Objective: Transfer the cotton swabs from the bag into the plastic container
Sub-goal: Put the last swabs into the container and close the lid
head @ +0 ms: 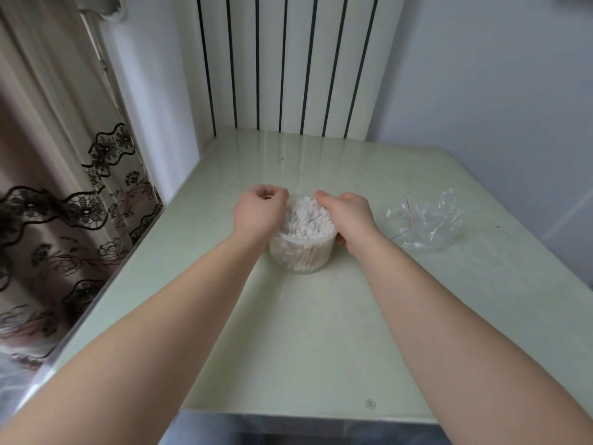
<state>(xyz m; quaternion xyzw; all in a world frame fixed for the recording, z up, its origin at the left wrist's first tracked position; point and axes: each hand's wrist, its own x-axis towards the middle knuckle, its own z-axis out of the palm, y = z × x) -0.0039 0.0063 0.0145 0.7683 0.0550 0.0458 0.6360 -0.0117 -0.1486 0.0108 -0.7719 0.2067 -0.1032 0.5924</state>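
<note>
— Where are the swabs point(308, 216) sitting?

— They're standing packed in the tub point(301, 256), white tips poking up past the rim. The tub is sitting upright around the middle of the table point(321, 332).

— And the hands?

— Both are crowding it. The right hand point(348, 213) is arching over the right rim, fingers lying across the swab tips, thumb reaching down the outside wall, so it's clasping the tub. The left hand point(258, 210) is hovering at the far left rim with its fingers curling inward. Whether it's pinching anything, I'm not managing to tell from here; the fingertips are tucking out of sight.

— The bag point(426, 224)?

— It's lying crumpled and flat on the table to the right, near the tub but apart from it, and neither hand is touching it.

— What's surrounding all this?

— A radiator point(288, 65) is standing behind the table, a lace-patterned curtain point(64, 203) is hanging along the left side, and a plain wall point(497, 75) is running along the right.
</note>
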